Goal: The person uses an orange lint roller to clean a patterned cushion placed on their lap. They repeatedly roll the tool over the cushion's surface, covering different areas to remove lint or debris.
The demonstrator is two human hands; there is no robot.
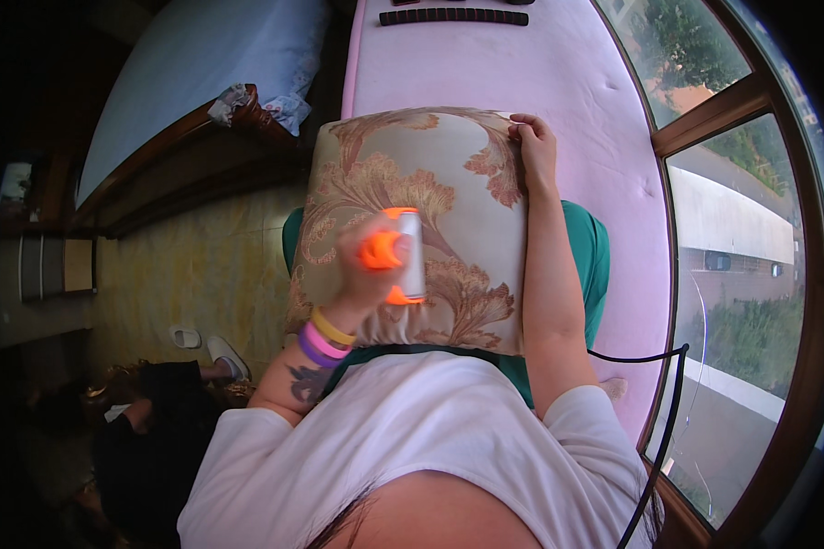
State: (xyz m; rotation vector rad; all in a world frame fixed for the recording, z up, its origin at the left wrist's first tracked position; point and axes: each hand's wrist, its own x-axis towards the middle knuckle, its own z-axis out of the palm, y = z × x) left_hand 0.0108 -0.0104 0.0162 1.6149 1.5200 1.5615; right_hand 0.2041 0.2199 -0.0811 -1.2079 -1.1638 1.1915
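Observation:
A beige cushion (362, 151) with a reddish-brown leaf pattern rests on my lap, over green trousers. My left hand (362, 265), slightly blurred by motion, is closed round the orange handle of a lint roller (414, 261). Its white cylinder lies across the middle of the cushion, with orange ends. At the far right corner, my right hand (535, 151) grips the cushion's edge, with the forearm running along its right side. Some of the right fingers are hidden behind the corner.
Beyond the cushion stretches a pink padded surface (604, 165) with a black, red-striped rod (453, 16) on it. Windows (732, 274) line the right side. A black cable (673, 403) hangs near my right arm. At left are a bed (192, 91) and another person in dark clothes (156, 448).

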